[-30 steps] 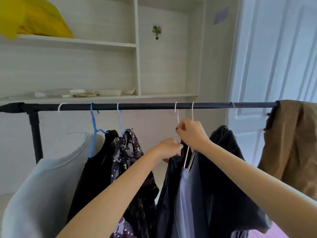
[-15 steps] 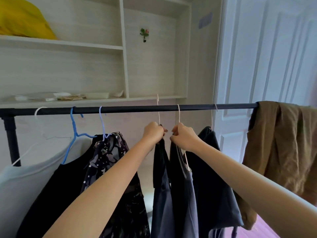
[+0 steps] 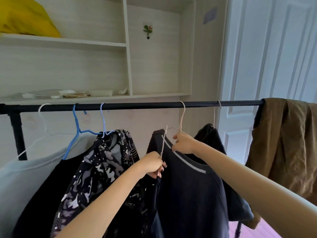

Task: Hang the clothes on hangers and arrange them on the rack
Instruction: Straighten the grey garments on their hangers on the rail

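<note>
A black rack bar [image 3: 145, 105] runs across the view. My left hand [image 3: 151, 164] grips a thin pale hanger [image 3: 163, 141] that is off the bar, its hook pointing up below the rail, with dark cloth under it. My right hand [image 3: 182, 143] holds the neck of a cream hanger [image 3: 182, 117] hooked on the bar, carrying a navy top with a grey neck stripe [image 3: 190, 186]. To the left hang a patterned dark garment [image 3: 109, 162], a black garment [image 3: 51, 182] and a pale one [image 3: 15, 186].
A brown garment [image 3: 288, 143] is draped over the bar's right end, beside another dark garment [image 3: 210, 138] on a hanger. White shelves [image 3: 68, 98] with small items stand behind the rack. A white door [image 3: 274, 57] is at the right.
My left hand has dropped lower with its hanger, whose hook is now off the bar. The navy top under my right hand has turned to show its neckline.
</note>
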`<state>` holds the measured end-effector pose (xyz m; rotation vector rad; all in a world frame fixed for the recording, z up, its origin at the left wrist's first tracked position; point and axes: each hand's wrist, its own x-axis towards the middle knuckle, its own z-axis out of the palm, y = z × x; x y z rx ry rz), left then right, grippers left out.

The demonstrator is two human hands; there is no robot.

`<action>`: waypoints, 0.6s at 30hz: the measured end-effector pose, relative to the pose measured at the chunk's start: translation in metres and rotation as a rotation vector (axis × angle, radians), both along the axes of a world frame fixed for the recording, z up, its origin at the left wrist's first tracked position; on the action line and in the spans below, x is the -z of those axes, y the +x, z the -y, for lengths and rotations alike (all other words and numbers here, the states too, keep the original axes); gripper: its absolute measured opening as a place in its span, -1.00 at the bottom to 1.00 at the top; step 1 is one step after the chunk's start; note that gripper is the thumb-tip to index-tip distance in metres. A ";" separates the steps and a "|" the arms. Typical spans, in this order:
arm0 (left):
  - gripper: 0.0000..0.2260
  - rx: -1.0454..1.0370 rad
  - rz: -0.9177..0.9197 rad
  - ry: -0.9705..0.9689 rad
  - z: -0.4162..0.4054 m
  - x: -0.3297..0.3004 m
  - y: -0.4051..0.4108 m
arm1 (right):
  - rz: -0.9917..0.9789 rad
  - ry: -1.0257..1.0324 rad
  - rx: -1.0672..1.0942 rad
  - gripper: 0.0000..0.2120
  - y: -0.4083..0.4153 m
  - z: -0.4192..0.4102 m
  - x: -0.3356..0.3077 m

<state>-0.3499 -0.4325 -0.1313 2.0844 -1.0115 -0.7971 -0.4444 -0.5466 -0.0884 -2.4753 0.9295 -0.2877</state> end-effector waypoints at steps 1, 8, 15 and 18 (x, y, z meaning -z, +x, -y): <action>-0.71 0.005 0.014 -0.032 -0.004 -0.001 0.004 | -0.021 -0.022 -0.004 -0.41 0.004 0.000 0.003; -0.70 0.020 -0.034 -0.173 -0.033 -0.016 0.018 | 0.006 -0.030 -0.074 -0.34 0.026 -0.017 0.012; -0.75 0.131 0.021 -0.116 -0.075 -0.002 0.010 | 0.140 -0.028 -0.054 -0.37 0.019 -0.051 0.032; -0.76 0.170 -0.004 -0.105 -0.092 0.008 0.011 | 0.013 -0.087 -0.127 -0.65 0.008 -0.065 0.055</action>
